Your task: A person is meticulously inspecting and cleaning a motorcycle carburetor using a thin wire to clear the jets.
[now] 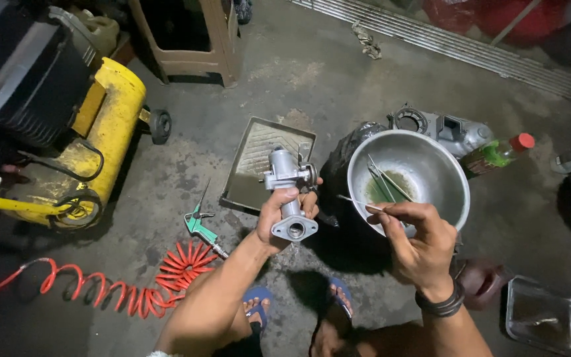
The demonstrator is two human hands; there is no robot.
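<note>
My left hand [284, 213] grips a silver metal carburetor [290, 188], held upright above the concrete floor with its flanged round opening toward me. My right hand [418, 241] pinches a thin metal rod [359, 201] whose tip points left at the carburetor's side, just short of it. Right behind the right hand is a steel bowl [441, 165] holding a little greenish liquid and a couple of thin metal tools.
A grey metal tray [259, 145] lies on the floor behind the carburetor. A green air blow gun [199, 225] on a coiled red hose [133, 291] lies left. A yellow compressor [110, 125] stands far left. A green bottle [497, 153], engine parts and a clear container [550, 320] sit right.
</note>
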